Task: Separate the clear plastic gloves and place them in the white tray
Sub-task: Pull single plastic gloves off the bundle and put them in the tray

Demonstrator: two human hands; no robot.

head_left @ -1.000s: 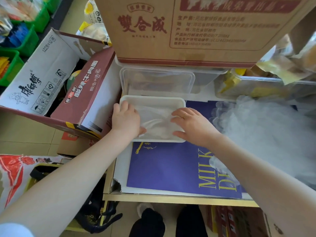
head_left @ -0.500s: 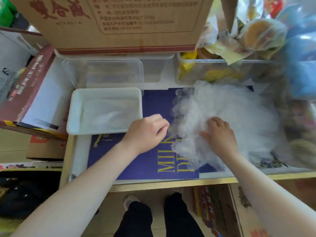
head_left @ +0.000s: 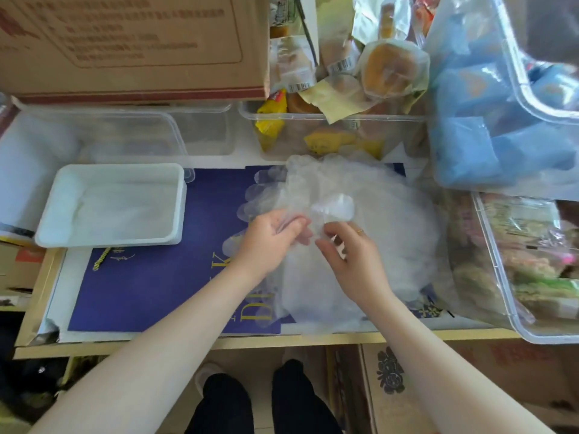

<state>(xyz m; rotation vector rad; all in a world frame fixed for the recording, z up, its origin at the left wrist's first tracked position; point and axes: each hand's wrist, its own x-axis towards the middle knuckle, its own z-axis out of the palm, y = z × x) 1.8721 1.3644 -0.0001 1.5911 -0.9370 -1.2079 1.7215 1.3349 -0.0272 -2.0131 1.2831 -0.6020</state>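
Observation:
A loose heap of clear plastic gloves (head_left: pixel 385 220) lies on a dark blue sheet at the centre right of the table. The white tray (head_left: pixel 56 202) sits to the left with thin clear plastic lying flat inside it. My left hand (head_left: pixel 269 236) and my right hand (head_left: pixel 351 258) meet over the near left side of the heap. Both pinch a clear glove (head_left: pixel 316 214) lifted a little from the heap, their fingertips close together.
A clear empty container (head_left: pixel 138 136) stands behind the tray under a big cardboard box (head_left: pixel 134 45). A clear bin of wrapped buns (head_left: pixel 338 130) is behind the heap, and a bag of blue packs (head_left: pixel 501 120) and a clear bin (head_left: pixel 517 277) are on the right. The table's front edge (head_left: pixel 250 341) is near.
Both hands left the white tray and moved right to the glove heap. They have come together and picked up a glove between them. The camera has swung right.

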